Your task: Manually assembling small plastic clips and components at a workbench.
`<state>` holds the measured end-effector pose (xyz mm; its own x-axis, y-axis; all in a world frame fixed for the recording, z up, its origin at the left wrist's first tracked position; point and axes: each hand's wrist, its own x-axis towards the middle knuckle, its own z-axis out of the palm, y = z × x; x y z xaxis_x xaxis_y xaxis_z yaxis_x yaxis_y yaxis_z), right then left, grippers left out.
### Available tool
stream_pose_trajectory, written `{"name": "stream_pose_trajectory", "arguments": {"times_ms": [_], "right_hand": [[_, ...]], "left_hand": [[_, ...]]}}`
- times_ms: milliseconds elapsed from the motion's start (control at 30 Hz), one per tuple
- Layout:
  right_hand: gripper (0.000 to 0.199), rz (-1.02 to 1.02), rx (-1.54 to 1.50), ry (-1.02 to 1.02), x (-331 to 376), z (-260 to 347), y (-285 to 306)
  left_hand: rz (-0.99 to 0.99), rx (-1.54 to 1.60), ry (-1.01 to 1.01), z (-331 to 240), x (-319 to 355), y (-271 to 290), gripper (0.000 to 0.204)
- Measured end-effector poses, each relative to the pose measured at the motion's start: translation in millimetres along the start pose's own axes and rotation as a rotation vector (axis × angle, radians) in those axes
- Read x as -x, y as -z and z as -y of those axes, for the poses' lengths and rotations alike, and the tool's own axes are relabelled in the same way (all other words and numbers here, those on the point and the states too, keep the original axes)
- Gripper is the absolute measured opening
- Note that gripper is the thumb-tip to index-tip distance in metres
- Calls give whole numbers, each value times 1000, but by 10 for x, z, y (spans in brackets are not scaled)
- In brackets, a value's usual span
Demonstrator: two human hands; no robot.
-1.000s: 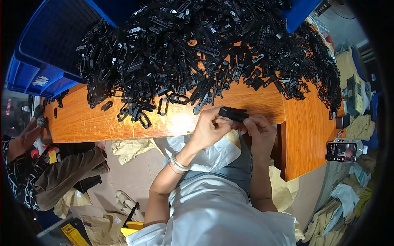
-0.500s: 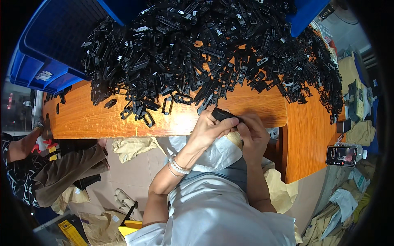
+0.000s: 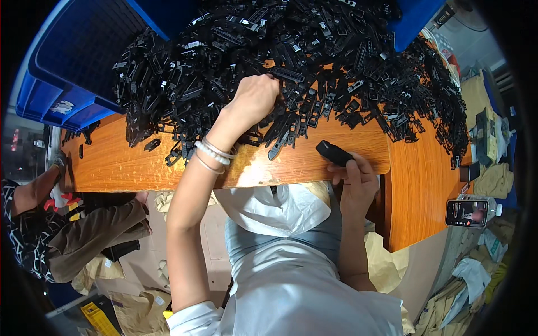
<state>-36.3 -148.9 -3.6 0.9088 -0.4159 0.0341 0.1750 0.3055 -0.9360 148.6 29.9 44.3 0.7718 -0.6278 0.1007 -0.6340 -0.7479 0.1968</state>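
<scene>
My left hand (image 3: 255, 96), with bracelets on its wrist, reaches over the table to the pile of black plastic parts (image 3: 190, 78). Its fingers are curled together at the pile; whatever they pinch is hidden. Nearer the table's front edge, my right hand (image 3: 358, 178) is closed round the lower end of a black oblong handheld piece (image 3: 334, 153). That piece tilts up and to the left, its exact kind unclear. Below the edge, over my lap, hangs an open white bag (image 3: 269, 215). A small dark piece (image 3: 274, 190) shows against it.
Blue crates (image 3: 73, 98) stand at the left and behind the pile. A phone (image 3: 466, 214) leans upright at the right. Another person's arm (image 3: 36, 199) rests by the table's left end. Folded sacks (image 3: 459, 285) lie at the lower right.
My left hand has left the right hand and moved up and left to the pile. The black oblong piece stays in my right hand, which has shifted slightly right.
</scene>
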Motion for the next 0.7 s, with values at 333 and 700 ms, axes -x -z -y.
{"name": "stream_pose_trajectory", "arguments": {"times_ms": [333, 700], "right_hand": [[25, 68, -58, -142, -65, 31, -3], [25, 201, -128, -192, -59, 49, -81]], "left_hand": [[-525, 1459, 297, 2, 223, 160, 20], [-102, 2035, 463, -415, 684, 20, 27]]}}
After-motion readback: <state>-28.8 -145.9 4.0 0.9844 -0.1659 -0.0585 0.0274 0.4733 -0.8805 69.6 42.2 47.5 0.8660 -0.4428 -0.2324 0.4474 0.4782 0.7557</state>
